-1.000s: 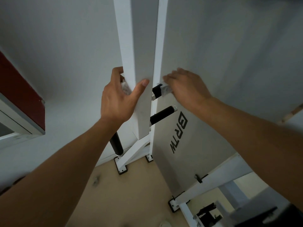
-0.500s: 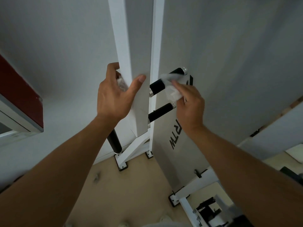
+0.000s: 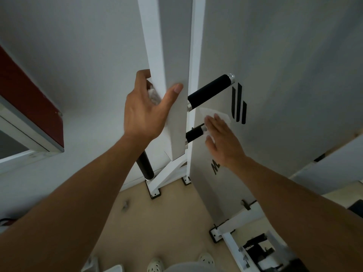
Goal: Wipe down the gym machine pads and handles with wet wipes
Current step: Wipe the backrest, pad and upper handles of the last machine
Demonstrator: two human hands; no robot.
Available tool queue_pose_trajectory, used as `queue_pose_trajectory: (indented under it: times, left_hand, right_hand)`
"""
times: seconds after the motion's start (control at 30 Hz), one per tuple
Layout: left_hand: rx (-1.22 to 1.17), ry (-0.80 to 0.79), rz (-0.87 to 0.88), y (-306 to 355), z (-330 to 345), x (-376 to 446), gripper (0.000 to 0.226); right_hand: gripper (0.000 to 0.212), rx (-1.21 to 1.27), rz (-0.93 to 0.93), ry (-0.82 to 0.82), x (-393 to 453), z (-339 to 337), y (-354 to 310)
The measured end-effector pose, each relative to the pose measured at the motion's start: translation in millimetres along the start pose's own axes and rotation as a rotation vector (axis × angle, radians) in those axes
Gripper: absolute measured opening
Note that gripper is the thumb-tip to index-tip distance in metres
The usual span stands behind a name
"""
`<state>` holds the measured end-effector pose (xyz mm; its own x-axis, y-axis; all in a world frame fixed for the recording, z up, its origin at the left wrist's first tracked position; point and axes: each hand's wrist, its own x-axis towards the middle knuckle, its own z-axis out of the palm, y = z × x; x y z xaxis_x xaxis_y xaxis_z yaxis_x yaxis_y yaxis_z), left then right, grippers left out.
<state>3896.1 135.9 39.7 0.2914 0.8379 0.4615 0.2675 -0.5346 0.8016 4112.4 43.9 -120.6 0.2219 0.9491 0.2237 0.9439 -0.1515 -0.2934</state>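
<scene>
Centrally, left hand [image 3: 146, 112] wrapped around the white upright post [image 3: 157, 55], thumb across the front face and fingers [image 3: 141, 79] hooked behind, a crumpled wet wipe [image 3: 153, 95] pinched against the metal (probably both bracing the body and keeping a spare wipe ready). Just right of centre, right hand [image 3: 224, 142] laid flat with fingers straight, pressing a second wet wipe [image 3: 214, 114] toward the white panel [image 3: 275, 75], right beside the lower black handle [image 3: 195, 133] and just below the upper black handle [image 3: 209, 91]. Likely mid-pass between the two grips, palm kept flat so the wipe stays spread. Unclear whether the wipe actually touches the lower grip. Lower down, a third black handle [image 3: 145, 165] angled toward the floor [image 3: 167, 222], apparently not yet reached. Black logo stripes [image 3: 238, 103] on the panel, right of the wipe.
</scene>
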Motion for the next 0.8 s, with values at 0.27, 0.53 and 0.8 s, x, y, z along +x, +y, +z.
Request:
queue_pose_trajectory:
  times: [0.27, 0.53, 0.8]
  left_hand:
    - [0.066, 0.022, 0.023, -6, 1, 4, 0.074]
    - [0.086, 0.018, 0.027, -4, 1, 4, 0.081]
    - [0.078, 0.021, 0.024, -4, 0, 5, 0.08]
  right_hand:
    - [0.049, 0.119, -0.268, 0.067, -3, 18, -32]
    - [0.056, -0.095, -0.361, 0.161, 27, 5, -5]
    - [0.043, -0.133, -0.21, 0.093, 36, -14, 11]
